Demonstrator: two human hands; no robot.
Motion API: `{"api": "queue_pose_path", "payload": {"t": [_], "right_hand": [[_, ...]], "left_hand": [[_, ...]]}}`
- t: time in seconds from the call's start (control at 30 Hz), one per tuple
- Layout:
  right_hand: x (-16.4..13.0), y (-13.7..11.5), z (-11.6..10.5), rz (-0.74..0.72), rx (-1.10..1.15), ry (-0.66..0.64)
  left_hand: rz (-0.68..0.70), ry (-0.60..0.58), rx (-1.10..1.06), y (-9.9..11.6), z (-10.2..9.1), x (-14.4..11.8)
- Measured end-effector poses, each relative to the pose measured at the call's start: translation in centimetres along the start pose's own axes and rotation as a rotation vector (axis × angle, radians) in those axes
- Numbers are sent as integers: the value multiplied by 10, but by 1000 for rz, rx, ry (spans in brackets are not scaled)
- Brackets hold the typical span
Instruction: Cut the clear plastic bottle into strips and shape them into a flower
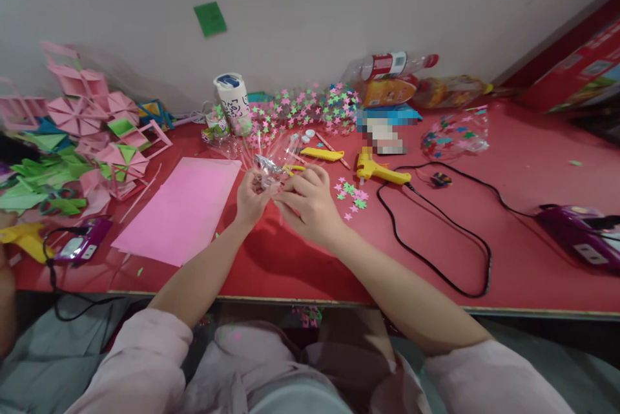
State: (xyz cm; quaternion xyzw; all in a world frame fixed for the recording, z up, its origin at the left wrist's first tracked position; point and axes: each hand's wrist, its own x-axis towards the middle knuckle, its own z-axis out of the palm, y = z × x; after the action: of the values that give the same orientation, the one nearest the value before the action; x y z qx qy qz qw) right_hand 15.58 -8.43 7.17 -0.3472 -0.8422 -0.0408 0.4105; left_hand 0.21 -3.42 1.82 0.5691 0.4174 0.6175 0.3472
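1. A red table (508,220) is filling most of the view, and a pale partition wall (339,7) is standing along its far edge with a green paper square (210,19) sticking to it.
2. A pink paper sheet (181,208) is lying flat just left of the hands, and folded pink and green paper shapes (77,143) are piling up at the far left.
3. Clear bottles (390,66) are lying on their sides by the wall; what they are holding is hard to make out.
4. A white cylindrical container (233,103) is standing upright beside a clear wrap strewn with small stars (303,107).
5. A yellow glue gun (380,170) is resting right of the hands, its black cord (436,246) looping toward the near edge.
6. The left hand (252,197) and the right hand (310,202) are meeting at the table's middle, fingers pinching together on a crinkled clear plastic piece (267,168), which is sitting between the fingertips just above the table.
7. Loose foam stars (352,193) are lying just right of the right hand.
8. A purple device (578,233) is being cut off at the right edge, and a patch near the bottles is blurred.
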Motion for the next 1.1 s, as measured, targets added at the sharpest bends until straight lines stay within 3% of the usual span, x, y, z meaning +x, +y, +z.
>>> {"api": "queue_pose_path", "payload": {"t": [0.27, 0.6, 0.83, 1.1], "right_hand": [[-2, 1, 10, -175, 14, -97], [1, 5, -1, 129, 84, 100], [1, 8, -4, 179, 93, 94], [5, 8, -15, 235, 158, 127]], "left_hand": [[-83, -28, -24, 4, 1, -3], [12, 4, 25, -10, -3, 3], [72, -101, 11, -15, -6, 1], [-3, -59, -26, -11, -5, 2]]}}
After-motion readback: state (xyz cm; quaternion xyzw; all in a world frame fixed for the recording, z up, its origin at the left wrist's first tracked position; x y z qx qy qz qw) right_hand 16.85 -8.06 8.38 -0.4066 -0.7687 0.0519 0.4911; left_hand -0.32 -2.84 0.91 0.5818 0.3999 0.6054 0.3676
